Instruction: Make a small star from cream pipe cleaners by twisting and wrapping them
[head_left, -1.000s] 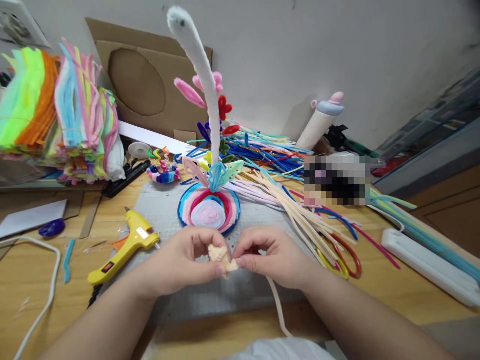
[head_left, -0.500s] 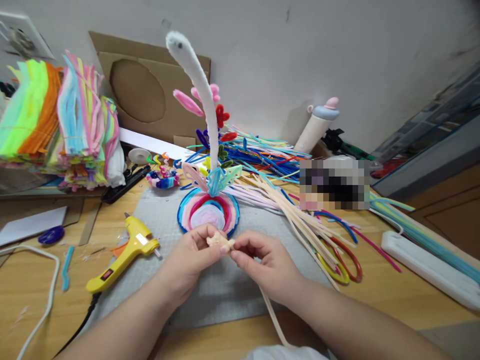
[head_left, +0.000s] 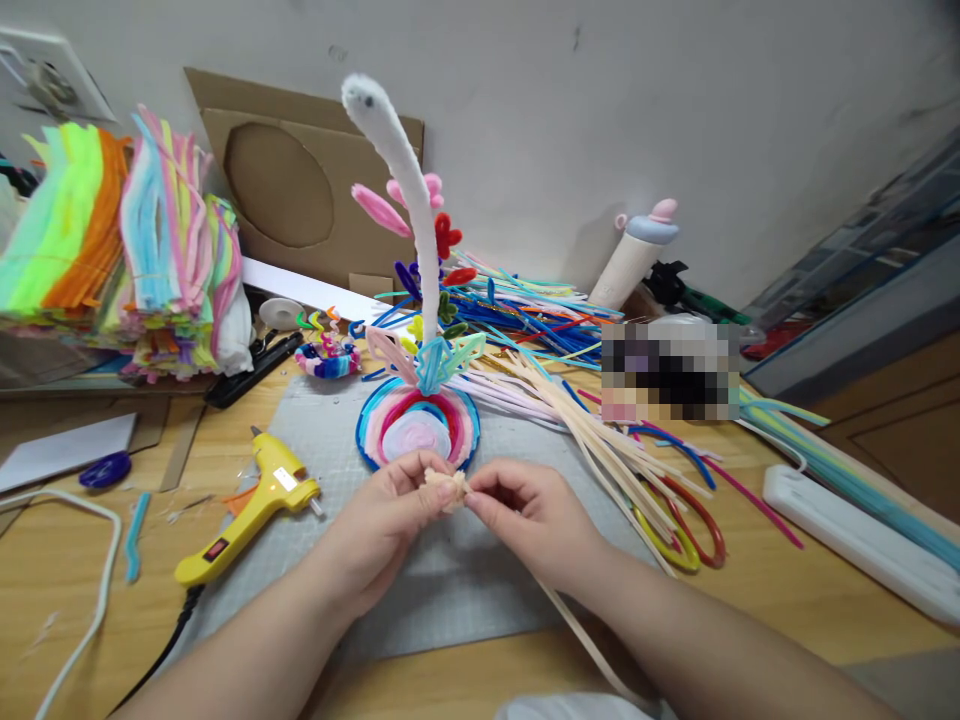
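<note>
My left hand [head_left: 382,520] pinches a small cream-coloured bundle of twisted pipe cleaner [head_left: 448,488] between thumb and fingers. At the bundle's right side, my right hand [head_left: 536,515] is closed with thumb and fingertips on it. A long cream strand [head_left: 581,635] trails from beneath the right hand toward the front edge. Just beyond the hands is a round coiled base [head_left: 365,425] in blue, pink and white. A tall white fuzzy stem [head_left: 424,250] with a curved top rises behind it, with colourful petal shapes around the stem.
A yellow glue gun [head_left: 251,520] lies left on the grey mat [head_left: 450,610]. Loose cream pipe cleaners [head_left: 600,430] and scissors [head_left: 705,535] lie right. Bundled pipe cleaners [head_left: 67,230] stand at the far left. A white power strip [head_left: 855,540] lies at the right edge.
The cream bundle has turned a little between my fingers. Its trailing strand has swung to the right. Both hands stay in nearly the same place.
</note>
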